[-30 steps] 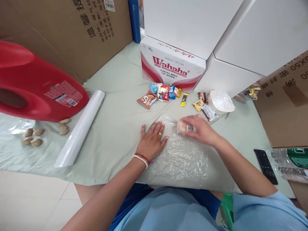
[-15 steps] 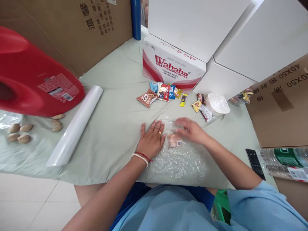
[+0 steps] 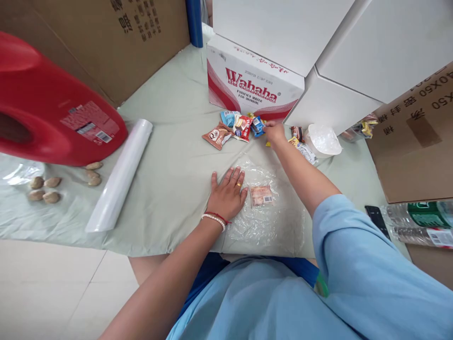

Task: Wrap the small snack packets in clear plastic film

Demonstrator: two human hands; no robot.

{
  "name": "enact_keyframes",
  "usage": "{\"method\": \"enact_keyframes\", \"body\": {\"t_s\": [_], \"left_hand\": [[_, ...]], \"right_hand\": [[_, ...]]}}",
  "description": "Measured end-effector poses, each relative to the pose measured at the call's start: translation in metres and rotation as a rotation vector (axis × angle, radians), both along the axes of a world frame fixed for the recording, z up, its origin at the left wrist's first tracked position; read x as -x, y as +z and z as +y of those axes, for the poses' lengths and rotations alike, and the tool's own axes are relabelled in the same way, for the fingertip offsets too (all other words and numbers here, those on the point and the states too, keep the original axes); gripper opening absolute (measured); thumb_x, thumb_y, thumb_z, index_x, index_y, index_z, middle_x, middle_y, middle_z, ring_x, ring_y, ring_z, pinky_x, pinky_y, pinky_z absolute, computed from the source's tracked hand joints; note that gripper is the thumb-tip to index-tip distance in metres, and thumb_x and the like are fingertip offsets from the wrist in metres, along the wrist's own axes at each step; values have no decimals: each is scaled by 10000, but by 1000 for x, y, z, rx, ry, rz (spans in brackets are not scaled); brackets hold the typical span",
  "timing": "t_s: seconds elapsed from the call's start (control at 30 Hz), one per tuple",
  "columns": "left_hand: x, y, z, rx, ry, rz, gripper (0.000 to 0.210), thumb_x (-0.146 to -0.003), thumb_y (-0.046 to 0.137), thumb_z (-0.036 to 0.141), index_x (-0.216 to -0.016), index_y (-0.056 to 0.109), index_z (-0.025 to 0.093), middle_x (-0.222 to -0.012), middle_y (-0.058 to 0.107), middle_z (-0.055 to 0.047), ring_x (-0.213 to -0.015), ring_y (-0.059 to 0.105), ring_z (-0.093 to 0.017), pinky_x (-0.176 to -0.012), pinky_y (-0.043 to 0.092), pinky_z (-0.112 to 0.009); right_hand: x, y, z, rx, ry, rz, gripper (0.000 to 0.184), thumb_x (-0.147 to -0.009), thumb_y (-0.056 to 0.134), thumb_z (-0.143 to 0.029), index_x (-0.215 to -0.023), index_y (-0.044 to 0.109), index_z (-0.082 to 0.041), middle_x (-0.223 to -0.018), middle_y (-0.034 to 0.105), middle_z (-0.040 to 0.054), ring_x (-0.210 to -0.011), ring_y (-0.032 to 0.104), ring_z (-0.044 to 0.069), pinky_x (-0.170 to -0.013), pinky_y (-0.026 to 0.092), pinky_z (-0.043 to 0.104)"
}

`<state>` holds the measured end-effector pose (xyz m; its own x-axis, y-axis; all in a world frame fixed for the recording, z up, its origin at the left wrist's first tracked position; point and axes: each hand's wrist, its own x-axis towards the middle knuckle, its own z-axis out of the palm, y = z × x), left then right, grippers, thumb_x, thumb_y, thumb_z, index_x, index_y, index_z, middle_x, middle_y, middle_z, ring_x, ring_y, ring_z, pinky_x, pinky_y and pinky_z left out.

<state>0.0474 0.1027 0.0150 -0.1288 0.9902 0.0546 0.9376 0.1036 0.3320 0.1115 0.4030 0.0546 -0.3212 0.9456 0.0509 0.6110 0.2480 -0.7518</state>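
My left hand point(image 3: 228, 194) lies flat, fingers spread, on the left edge of a clear plastic bag point(image 3: 283, 231) spread over the cloth. On the bag, to the right of that hand, sits a small reddish-brown packet point(image 3: 261, 194) with a barcode. Farther away, my right hand point(image 3: 275, 133) reaches into a cluster of snacks, its fingertips closed on the right edge of a blue snack packet point(image 3: 257, 126). Beside it are a red and white packet point(image 3: 242, 127), a brown packet point(image 3: 217, 135) and a light blue packet point(image 3: 229, 117). A yellow packet is mostly hidden behind my right hand.
A Wahaha carton point(image 3: 253, 80) stands behind the snacks. To the right are a white tub point(image 3: 322, 140), a white packet point(image 3: 307, 153), a phone point(image 3: 377, 221) and plastic bottles point(image 3: 421, 214). At left are a plastic roll point(image 3: 120, 174), a red jug point(image 3: 63, 104) and several nuts point(image 3: 52, 197).
My right hand has moved forward from above the reddish-brown packet to the snack cluster. The blue packet has shifted slightly right. My left hand stays on the bag; the view has shifted a little.
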Motion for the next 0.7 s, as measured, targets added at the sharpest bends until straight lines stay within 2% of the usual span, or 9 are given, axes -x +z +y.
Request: {"method": "enact_keyframes", "body": {"t_s": [0.1,0.17,0.27,0.33,0.43,0.5,0.6,0.7], "left_hand": [[0,0,-1,-12,-3,-21,624,-1103,243,436,-1677,327,206,-1755,302,-82,-1640,251,-291,-1322,6,-713],[1,0,-1,-14,-4,-30,630,-1098,245,434,-1680,319,204,-1754,306,-87,-1641,246,-302,-1319,-5,-717],[1,1,-1,-12,-11,-26,632,-1094,247,421,-1681,318,197,-1753,306,-94,-1637,255,-307,-1316,-14,-719],[1,1,0,-5,-11,-15,634,-1093,245,423,-1679,325,194,-1752,308,-98,-1634,262,-308,-1315,-8,-719],[0,1,1,-2,-4,6,642,-1093,236,439,-1678,327,192,-1749,312,-104,-1631,269,-315,-1312,8,-723],[0,0,1,-8,0,20,645,-1095,228,447,-1676,328,186,-1748,315,-106,-1630,273,-309,-1312,15,-723],[-1,-1,1,-12,-4,38,645,-1098,222,454,-1667,342,176,-1745,320,-105,-1631,273,-293,-1313,33,-722],[-1,0,0,-10,-2,53,641,-1098,223,453,-1665,347,181,-1744,321,-105,-1631,275,-288,-1312,48,-719]], "right_hand": [[-54,19,-21,203,-37,179,95,-840,636,-213,-918,668,-171,-674,540,-30,-588,456,124,-590,418,254],[-95,31,-48,385,73,298,171,-781,751,-273,-907,679,-183,-621,495,-55,-538,384,105,-522,332,229],[-142,38,-98,558,277,250,320,-742,830,-392,-950,732,-170,-640,554,-46,-531,400,94,-512,325,230],[-157,34,-129,577,392,150,342,-807,778,-444,-1001,765,-163,-707,637,-16,-566,471,107,-554,388,248],[-156,25,-154,402,542,-37,282,-925,643,-387,-1038,796,-179,-923,749,48,-794,647,179,-782,531,328],[-151,24,-158,160,605,-180,283,-957,597,-316,-1106,801,-189,-1080,759,92,-1027,679,245,-994,521,416],[-145,30,-156,-135,696,-293,434,-990,610,-347,-1384,700,-189,-1337,693,160,-1287,592,326,-1156,422,538],[-142,35,-161,-189,921,-356,759,-894,787,-467,-1564,536,-213,-1547,568,170,-1487,428,382,-1217,353,583]]}}
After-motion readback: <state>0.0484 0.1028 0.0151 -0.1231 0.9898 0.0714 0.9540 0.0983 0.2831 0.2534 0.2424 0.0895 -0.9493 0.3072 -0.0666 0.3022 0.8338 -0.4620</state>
